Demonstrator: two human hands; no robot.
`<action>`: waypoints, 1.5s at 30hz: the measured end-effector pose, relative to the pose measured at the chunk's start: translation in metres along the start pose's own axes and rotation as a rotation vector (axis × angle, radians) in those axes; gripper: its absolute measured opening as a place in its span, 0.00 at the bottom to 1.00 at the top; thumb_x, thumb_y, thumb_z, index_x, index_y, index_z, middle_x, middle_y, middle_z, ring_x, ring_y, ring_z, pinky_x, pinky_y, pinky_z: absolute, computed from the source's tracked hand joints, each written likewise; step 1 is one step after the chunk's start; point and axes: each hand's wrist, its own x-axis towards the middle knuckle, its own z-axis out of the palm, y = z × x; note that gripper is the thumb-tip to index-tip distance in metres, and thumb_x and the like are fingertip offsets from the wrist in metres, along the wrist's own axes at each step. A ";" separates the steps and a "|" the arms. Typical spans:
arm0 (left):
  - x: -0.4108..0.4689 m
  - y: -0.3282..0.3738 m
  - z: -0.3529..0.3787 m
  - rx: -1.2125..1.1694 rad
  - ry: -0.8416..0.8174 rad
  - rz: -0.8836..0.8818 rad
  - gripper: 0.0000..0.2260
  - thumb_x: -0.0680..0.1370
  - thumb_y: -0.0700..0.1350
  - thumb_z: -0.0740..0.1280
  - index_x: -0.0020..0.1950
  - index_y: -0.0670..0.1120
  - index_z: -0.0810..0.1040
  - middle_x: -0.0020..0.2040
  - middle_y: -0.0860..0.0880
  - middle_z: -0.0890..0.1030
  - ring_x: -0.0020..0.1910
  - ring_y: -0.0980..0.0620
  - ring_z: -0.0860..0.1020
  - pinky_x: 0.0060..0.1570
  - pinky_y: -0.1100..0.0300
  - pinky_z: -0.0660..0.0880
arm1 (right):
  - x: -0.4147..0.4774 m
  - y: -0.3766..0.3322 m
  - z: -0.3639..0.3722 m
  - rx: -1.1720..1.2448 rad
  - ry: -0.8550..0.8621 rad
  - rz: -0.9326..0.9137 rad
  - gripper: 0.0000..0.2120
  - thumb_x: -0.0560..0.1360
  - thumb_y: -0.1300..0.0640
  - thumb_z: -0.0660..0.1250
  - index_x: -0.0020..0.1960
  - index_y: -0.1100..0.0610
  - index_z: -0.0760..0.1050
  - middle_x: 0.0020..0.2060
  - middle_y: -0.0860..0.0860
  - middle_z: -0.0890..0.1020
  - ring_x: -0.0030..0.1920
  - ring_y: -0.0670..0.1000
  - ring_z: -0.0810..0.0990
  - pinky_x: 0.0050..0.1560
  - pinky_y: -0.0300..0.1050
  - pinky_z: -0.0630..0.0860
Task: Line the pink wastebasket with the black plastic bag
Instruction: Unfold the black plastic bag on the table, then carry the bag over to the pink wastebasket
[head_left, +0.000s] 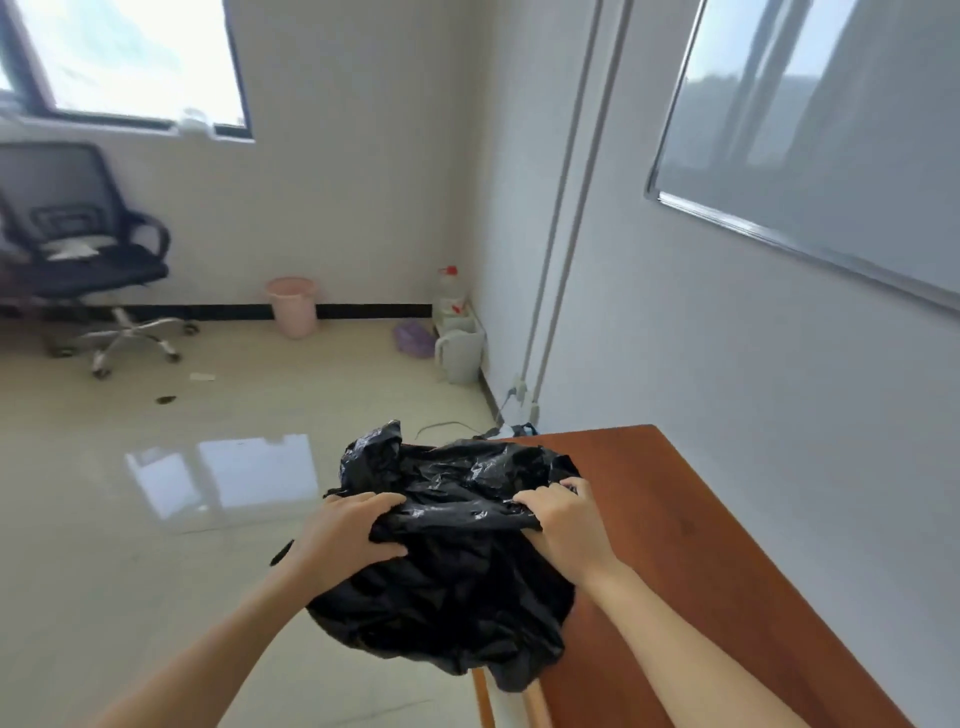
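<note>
A crumpled black plastic bag (457, 561) hangs in front of me, held up off the floor at the left edge of a wooden table. My left hand (348, 535) grips its left side and my right hand (563, 525) grips its right side, with a bunched strip of plastic stretched between them. The pink wastebasket (292, 306) stands upright on the floor far across the room, against the back wall, with nothing visible over its rim.
A brown wooden table (701, 545) runs along the right wall under a whiteboard (831, 135). A black office chair (83, 244) stands at the back left. In the far corner are a white jug (461, 353), a bottle (451, 293) and a purple bag (414, 338). Glossy tiled floor lies between.
</note>
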 end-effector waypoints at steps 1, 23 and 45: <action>-0.012 -0.011 -0.008 -0.059 0.029 -0.040 0.27 0.68 0.58 0.70 0.65 0.52 0.71 0.60 0.54 0.79 0.58 0.51 0.76 0.57 0.59 0.69 | 0.009 -0.011 0.005 0.038 -0.010 -0.009 0.08 0.66 0.58 0.73 0.46 0.56 0.80 0.37 0.50 0.86 0.37 0.51 0.83 0.53 0.43 0.61; -0.143 -0.305 -0.142 -0.515 0.317 -0.542 0.06 0.71 0.50 0.70 0.45 0.51 0.81 0.36 0.58 0.80 0.38 0.58 0.78 0.38 0.69 0.70 | 0.181 -0.304 0.130 0.281 -0.214 -0.222 0.19 0.70 0.49 0.69 0.60 0.51 0.75 0.55 0.46 0.82 0.56 0.46 0.78 0.59 0.41 0.61; -0.124 -0.581 -0.244 -0.566 0.528 -0.860 0.07 0.73 0.49 0.68 0.35 0.56 0.79 0.36 0.54 0.82 0.39 0.57 0.78 0.38 0.69 0.70 | 0.436 -0.518 0.282 0.643 -0.432 -0.322 0.15 0.68 0.50 0.72 0.53 0.53 0.79 0.49 0.44 0.83 0.50 0.44 0.78 0.62 0.47 0.69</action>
